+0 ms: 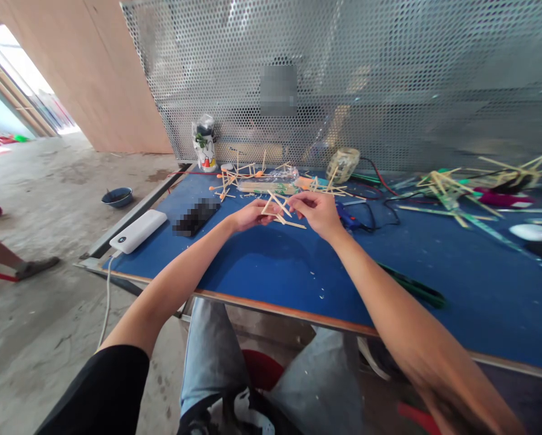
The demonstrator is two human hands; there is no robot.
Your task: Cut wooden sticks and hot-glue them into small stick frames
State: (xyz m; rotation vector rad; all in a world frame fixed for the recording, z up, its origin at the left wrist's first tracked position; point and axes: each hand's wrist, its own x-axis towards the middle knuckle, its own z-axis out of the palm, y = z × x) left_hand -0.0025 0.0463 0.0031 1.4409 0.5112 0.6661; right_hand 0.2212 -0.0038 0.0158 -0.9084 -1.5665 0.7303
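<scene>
Above the blue tabletop, my left hand (251, 215) has its fingers closed on a small frame of thin wooden sticks (277, 212). The sticks join at angles, and one points out to the right. My right hand (315, 211) is at the frame's upper right, thumb and fingertips pinched together close to a stick end. Whatever sits in that pinch is too small to make out. Just behind my hands lie a clear packet of wooden sticks (266, 187) and stick figures with orange joints (225, 181).
On the blue table (261, 266) lie a white power bank (139, 231), a blurred dark phone-like object (196, 217), a dark green tool (411, 285) and a blue tool (350, 219). A jar (342, 164) and stick structures (447, 187) stand toward the back. Perforated metal sheet (365, 78) rises behind.
</scene>
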